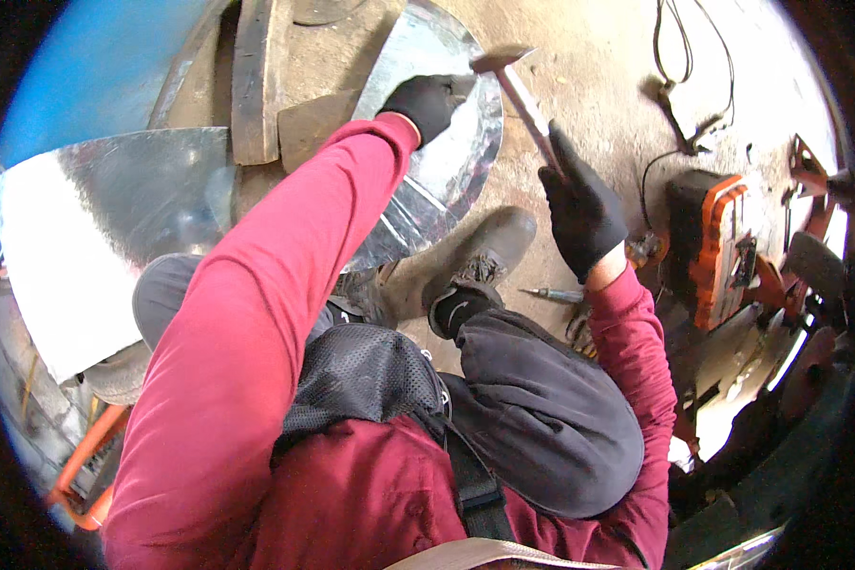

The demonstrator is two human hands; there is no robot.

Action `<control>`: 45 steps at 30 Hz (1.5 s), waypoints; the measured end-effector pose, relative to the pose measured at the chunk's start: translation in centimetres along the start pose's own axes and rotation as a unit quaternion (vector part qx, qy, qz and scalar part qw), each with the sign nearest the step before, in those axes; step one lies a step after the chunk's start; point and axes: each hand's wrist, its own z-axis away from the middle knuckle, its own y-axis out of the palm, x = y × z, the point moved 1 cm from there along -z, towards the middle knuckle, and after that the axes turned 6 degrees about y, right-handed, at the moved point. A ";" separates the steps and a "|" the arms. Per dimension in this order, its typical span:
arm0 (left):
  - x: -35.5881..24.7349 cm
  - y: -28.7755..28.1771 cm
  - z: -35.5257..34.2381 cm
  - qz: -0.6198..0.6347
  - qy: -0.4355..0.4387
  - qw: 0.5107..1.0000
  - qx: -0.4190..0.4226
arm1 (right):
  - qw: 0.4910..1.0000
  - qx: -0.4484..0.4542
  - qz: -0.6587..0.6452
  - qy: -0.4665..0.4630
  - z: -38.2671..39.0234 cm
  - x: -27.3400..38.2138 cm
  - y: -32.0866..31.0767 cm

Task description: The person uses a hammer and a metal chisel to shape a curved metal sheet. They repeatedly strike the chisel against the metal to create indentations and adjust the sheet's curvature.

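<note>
My right hand (584, 204), in a black glove, is closed round the handle of a hammer (529, 109). The hammer's metal head is raised near the edge of a shiny curved piece of sheet metal (465, 157). My left hand (427, 106), also gloved in black, lies over the upper part of that sheet with its fingers curled. Whatever is in those fingers, if anything, is hidden. A second piece of sheet metal (152, 199), broad with a curved top edge, lies to the left beside my knee.
A metal beam (255, 81) lies beyond the sheets, near a blue surface (104, 71). My boot (489, 249) is beside the curved sheet. An orange and black toolbox (717, 247) stands right, with a cable (679, 119) beyond it. A slim pointed tool (553, 295) lies on the floor.
</note>
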 end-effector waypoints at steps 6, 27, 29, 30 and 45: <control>-1.8 -1.6 1.3 0.023 0.018 1.000 0.003 | 0.984 -0.068 -0.161 0.026 -0.5 1.5 -3.6; 0.9 -0.3 1.4 0.077 -0.058 0.995 -0.023 | 0.985 -0.131 0.006 -0.110 -3.1 4.9 -4.6; 0.3 -0.7 1.5 0.041 -0.053 0.998 -0.009 | 0.980 -0.141 -0.140 -0.028 -2.5 5.6 -5.2; -0.7 -1.0 1.2 0.025 -0.059 0.998 0.011 | 0.980 -0.140 -0.142 -0.005 -1.9 5.4 -5.5; 1.7 -0.3 0.8 0.085 -0.039 0.995 -0.014 | 0.983 -0.161 -0.037 -0.075 -2.5 5.5 -5.1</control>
